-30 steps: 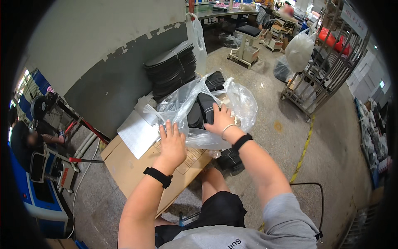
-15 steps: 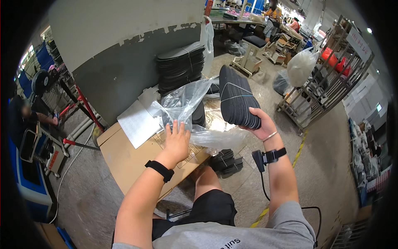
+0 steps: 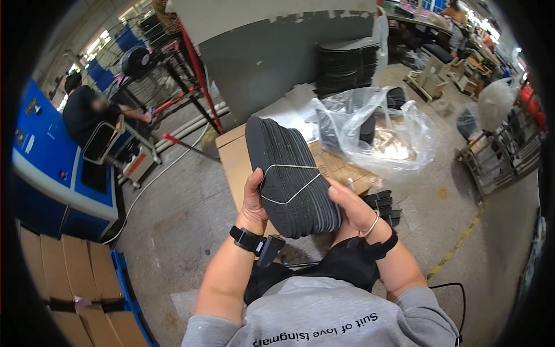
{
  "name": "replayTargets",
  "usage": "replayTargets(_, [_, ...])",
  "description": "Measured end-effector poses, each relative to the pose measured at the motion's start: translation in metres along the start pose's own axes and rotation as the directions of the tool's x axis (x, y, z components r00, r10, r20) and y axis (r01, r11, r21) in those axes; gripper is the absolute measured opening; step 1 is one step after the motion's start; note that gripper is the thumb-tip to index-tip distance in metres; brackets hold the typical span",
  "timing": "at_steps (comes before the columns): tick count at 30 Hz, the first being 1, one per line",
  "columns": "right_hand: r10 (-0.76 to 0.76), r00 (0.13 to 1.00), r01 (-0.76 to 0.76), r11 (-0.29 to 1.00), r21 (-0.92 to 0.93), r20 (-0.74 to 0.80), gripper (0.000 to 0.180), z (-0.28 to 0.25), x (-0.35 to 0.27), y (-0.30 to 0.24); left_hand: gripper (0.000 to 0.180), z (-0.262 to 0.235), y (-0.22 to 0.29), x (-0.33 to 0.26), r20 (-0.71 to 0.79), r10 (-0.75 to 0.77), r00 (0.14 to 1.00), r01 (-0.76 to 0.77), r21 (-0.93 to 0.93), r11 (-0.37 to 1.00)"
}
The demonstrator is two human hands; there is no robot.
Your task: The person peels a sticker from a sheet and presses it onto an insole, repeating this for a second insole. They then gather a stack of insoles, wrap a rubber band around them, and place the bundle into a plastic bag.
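Observation:
A thick bundle of black shoe insoles [image 3: 289, 188], tied round with a thin pale band, is held tilted in front of me above the cardboard. My left hand [image 3: 253, 199] grips its left side, thumb up along the outer insole. On the opposite side my right hand [image 3: 354, 207] is closed against the edge, its thumb on the insoles and its other fingers largely hidden. Beyond the bundle an opened clear plastic bag [image 3: 413, 147] lies on the cardboard [image 3: 236, 170], with more dark insoles inside it.
A tall stack of black insoles [image 3: 347, 66] stands against the grey wall. Smaller black bundles [image 3: 383, 207] lie on the floor by my leg. A seated person [image 3: 87, 110] is at the left near a blue machine [image 3: 55, 153]. A metal rack [image 3: 503, 159] stands right, cardboard boxes [image 3: 69, 254] lower left.
The insole bundle has come leftward and closer to me in my right hand. My left hand has left the plastic bag and now grips the bundle too. The view has swung left.

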State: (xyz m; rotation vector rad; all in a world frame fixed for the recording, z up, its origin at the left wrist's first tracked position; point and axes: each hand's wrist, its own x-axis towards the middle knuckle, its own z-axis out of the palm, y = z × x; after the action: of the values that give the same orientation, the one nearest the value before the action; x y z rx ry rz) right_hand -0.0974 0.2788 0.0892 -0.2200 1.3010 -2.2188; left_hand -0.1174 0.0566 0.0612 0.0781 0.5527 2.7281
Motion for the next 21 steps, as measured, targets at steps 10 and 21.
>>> replayTargets(10, [-0.452,0.560,0.505,-0.478,-0.718,0.695,0.020,0.060,0.023,-0.005,0.050,-0.005,0.007,-0.039,-0.108,0.048,0.993,-0.059,-0.108,0.992])
replayTargets(21, [-0.270,0.866,0.499,0.485,-0.718,0.420,0.009,0.033,0.006,-0.006,0.034,-0.001,0.010,-0.046,-0.187,0.120,0.975,-0.133,-0.059,0.989])
